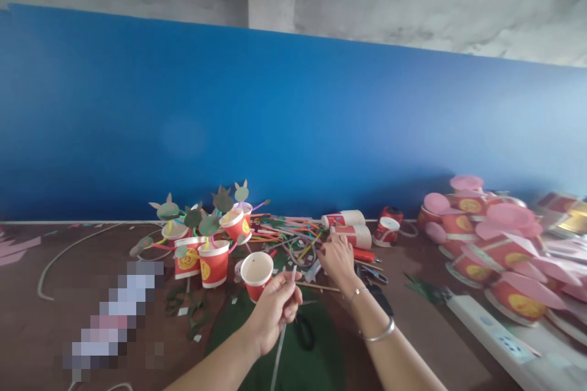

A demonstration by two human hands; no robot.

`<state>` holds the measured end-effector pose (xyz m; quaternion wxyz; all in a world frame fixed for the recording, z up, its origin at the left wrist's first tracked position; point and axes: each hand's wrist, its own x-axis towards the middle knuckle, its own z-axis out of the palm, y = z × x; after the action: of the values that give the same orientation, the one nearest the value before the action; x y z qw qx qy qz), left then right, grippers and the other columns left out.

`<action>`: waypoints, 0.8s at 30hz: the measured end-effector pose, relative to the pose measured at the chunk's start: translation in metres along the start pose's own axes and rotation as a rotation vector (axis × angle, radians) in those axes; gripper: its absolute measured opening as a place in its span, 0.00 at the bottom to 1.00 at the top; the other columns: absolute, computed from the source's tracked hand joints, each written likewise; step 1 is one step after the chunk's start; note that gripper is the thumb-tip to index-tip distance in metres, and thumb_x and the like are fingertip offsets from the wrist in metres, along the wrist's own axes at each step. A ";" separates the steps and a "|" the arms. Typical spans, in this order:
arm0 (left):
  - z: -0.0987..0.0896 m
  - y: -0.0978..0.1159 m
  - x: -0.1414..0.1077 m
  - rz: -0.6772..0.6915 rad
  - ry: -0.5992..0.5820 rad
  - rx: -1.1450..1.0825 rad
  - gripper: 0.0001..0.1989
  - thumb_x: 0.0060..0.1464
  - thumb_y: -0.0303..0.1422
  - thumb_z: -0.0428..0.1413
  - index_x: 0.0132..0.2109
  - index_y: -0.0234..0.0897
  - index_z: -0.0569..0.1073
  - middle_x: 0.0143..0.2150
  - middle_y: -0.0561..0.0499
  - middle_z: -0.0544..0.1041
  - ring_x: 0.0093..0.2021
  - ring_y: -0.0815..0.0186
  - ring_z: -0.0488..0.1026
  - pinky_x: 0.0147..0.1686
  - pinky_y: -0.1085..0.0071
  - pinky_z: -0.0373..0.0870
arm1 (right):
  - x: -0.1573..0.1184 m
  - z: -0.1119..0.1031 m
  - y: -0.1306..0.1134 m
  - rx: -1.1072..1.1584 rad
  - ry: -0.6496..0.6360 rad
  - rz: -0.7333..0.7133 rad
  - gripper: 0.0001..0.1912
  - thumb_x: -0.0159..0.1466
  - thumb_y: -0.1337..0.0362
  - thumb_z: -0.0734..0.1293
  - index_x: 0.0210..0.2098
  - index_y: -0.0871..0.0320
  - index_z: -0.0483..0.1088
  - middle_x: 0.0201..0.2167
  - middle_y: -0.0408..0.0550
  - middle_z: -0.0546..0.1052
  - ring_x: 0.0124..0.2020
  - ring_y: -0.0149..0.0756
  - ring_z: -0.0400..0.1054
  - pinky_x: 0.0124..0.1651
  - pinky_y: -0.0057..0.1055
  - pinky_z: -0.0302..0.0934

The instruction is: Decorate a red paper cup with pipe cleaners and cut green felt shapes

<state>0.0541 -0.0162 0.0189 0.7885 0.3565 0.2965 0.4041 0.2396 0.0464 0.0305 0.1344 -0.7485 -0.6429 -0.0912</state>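
Decorated cups (214, 266) look done, the bare cup (257, 267) has no topper yet; left hand (274, 313) pinching a white strip (294, 272), right hand (338, 258), can't tell its grip!

Muted light; blue panel (293, 122) brightest at right; pink paper (509, 218) blurred

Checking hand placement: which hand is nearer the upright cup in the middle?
Left. The left hand is in front and right of the cup; the right hand is farther right, by the stacked cups.
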 end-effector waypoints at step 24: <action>0.002 -0.007 0.002 0.070 0.027 0.062 0.19 0.47 0.41 0.57 0.43 0.34 0.63 0.24 0.57 0.68 0.15 0.80 0.51 0.16 0.76 0.37 | 0.008 -0.031 0.002 0.040 -0.246 0.116 0.13 0.51 0.71 0.61 0.32 0.60 0.76 0.34 0.58 0.79 0.40 0.48 0.72 0.36 0.33 0.57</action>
<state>0.0595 -0.0183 0.0139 0.7584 0.3853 0.3068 0.4269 0.2443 0.0442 0.0623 0.0746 -0.7871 -0.6119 0.0218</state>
